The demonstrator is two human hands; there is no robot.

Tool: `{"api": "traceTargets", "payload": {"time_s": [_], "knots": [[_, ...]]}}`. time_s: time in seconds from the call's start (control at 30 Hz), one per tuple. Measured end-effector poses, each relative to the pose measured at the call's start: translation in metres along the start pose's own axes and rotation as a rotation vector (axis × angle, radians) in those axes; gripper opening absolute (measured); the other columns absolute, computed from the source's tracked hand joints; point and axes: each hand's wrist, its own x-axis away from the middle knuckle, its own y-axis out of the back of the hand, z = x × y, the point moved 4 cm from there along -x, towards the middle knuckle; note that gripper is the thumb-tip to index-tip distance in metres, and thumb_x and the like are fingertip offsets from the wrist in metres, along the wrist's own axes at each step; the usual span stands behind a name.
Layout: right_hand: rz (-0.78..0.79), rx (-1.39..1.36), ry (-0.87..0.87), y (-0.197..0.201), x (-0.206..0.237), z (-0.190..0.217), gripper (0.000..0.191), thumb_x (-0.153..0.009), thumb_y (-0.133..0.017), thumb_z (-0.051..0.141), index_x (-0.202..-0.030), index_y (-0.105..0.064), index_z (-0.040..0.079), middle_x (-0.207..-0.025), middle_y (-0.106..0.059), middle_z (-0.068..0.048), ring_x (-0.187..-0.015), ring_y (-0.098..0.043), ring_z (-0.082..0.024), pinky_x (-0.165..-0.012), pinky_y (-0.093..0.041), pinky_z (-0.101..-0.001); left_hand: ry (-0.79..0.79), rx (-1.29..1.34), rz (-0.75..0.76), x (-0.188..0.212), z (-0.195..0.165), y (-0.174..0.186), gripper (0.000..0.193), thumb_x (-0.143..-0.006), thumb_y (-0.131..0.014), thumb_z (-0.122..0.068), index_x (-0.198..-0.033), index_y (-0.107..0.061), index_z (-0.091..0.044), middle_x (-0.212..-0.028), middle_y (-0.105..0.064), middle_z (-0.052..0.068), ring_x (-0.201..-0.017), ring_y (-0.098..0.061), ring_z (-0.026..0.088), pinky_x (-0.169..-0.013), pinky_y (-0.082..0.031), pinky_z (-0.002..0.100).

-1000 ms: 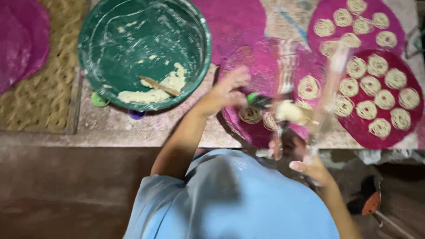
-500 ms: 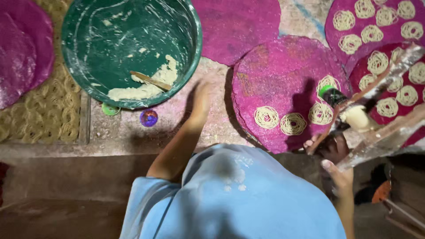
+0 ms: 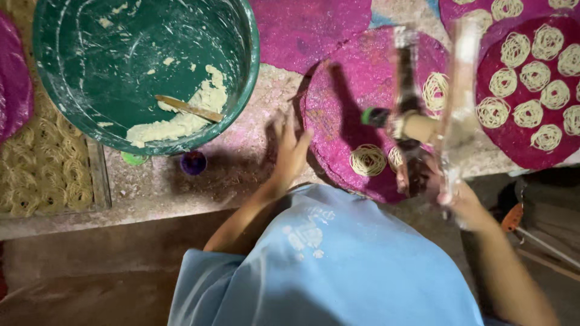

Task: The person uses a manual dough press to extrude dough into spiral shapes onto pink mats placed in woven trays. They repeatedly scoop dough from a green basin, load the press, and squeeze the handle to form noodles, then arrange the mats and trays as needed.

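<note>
My right hand [image 3: 460, 196] grips the lower ends of a metal dough press [image 3: 417, 124] with two long handles, blurred by motion. The press hangs over a round pink mat [image 3: 344, 96] that carries three pale noodle coils [image 3: 368, 159]. My left hand [image 3: 291, 145] lies flat, fingers apart, on the dusty slab at that mat's left edge, holding nothing. A light blue shirt [image 3: 338, 265] fills the lower middle of the view.
A large green basin [image 3: 244, 66] at upper left holds pale dough and a wooden stick [image 3: 188, 108]. A dark red mat [image 3: 525, 136] at right bears several coils. A purple cap [image 3: 193, 162] and a green cap [image 3: 133, 159] lie below the basin. Woven trays [image 3: 42, 175] sit at left.
The press has swung from a slant at the right to nearly upright over the middle mat. My left hand has moved right to the mat's edge.
</note>
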Motion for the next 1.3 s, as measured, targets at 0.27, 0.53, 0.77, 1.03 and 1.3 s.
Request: {"api": "traceTargets", "payload": {"time_s": [0.27, 0.53, 0.77, 1.03, 1.3], "knots": [[0.403, -0.246, -0.567, -0.012, -0.007, -0.011, 0.123, -0.071, -0.058, 0.084, -0.155, -0.031, -0.002, -0.132, -0.062, -0.019, -0.116, -0.063, -0.029, -0.104, -0.048, -0.0430, -0.212, -3.432, -1.600, -0.070, -0.137, 0.015, 0.078, -0.098, -0.061, -0.040, -0.163, -0.029, -0.013, -0.163, -0.041, 0.013, -0.152, -0.042, 0.025, -0.129, -0.033, 0.038], [0.100, 0.589, -0.824, 0.111, 0.002, -0.019, 0.098, -0.087, -0.029, 0.080, -0.143, -0.047, 0.001, -0.095, -0.062, -0.023, -0.083, -0.066, -0.029, -0.064, -0.059, -0.0445, 0.369, -3.764, -1.973, -0.109, -0.155, -0.024, 0.041, -0.086, -0.065, -0.015, -0.125, -0.054, -0.011, -0.122, -0.059, 0.007, -0.126, -0.056, 0.023, -0.127, -0.033, 0.042], [0.158, 0.625, -0.661, 0.076, -0.035, -0.023, 0.087, -0.097, -0.021, 0.072, -0.136, -0.056, 0.002, -0.094, -0.059, -0.020, -0.065, -0.052, -0.025, -0.047, -0.043, -0.0367, 0.323, -3.810, -1.594, -0.135, -0.117, -0.031, 0.030, -0.089, -0.053, -0.030, -0.115, -0.052, -0.014, -0.108, -0.060, 0.003, -0.111, -0.059, 0.021, -0.115, -0.042, 0.041], [0.119, 0.601, -0.505, 0.066, -0.041, 0.014, 0.085, -0.101, -0.029, 0.073, -0.124, -0.068, 0.001, -0.090, -0.071, -0.009, -0.080, -0.064, -0.018, -0.069, -0.049, -0.0344, 0.207, -3.907, -1.412, -0.133, -0.109, -0.059, 0.022, -0.094, -0.046, -0.033, -0.107, -0.050, -0.015, -0.101, -0.057, 0.004, -0.105, -0.057, 0.021, -0.108, -0.044, 0.042], [0.023, 0.597, -0.575, 0.040, -0.053, 0.007, 0.078, -0.098, -0.030, 0.068, -0.102, -0.070, 0.002, -0.064, -0.052, -0.011, -0.057, -0.048, -0.022, -0.052, -0.038, -0.0404, 0.258, -3.903, -1.552, -0.145, -0.108, -0.034, 0.026, -0.099, -0.043, -0.036, -0.108, -0.052, -0.013, -0.100, -0.056, 0.002, -0.105, -0.057, 0.020, -0.108, -0.047, 0.041]]}}
